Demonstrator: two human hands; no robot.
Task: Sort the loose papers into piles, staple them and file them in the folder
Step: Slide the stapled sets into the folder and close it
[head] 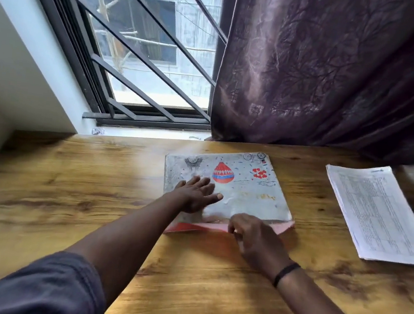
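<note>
The folder (243, 187), a grey printed cover with a red balloon-like figure on it, lay flat on the desk (67, 192), its pink flap (208, 226) showing along the near edge. The left hand (195, 195) rested on the cover with straight, slightly spread fingers (204, 181), pressing it down near its left side. The right hand (255, 240) sat at the near edge, just to the right of and nearer than the left one, its fingers bent down onto the pink flap; whether they pinched the flap or only touched it I could not tell, since the picture was blurred there.

It looked to me as though the folder was about to be opened, or its flap lifted, to take the papers. To do that well, I judged the left hand should slide off the cover toward the spine side, so it held the folder from slipping without pinning the very part that had to rise. The right fingers wanted a firm hold of one layer only, at the edge, and a slow lift, as a thin flap creases easily.

Well off to the right of both hands, apart from the folder, a stack of printed papers (377, 212) lay on the desk, still outside it. No stapler was in sight.

Beyond the folder hung a dark purple curtain (327, 67) beside a barred window (146, 46).
</note>
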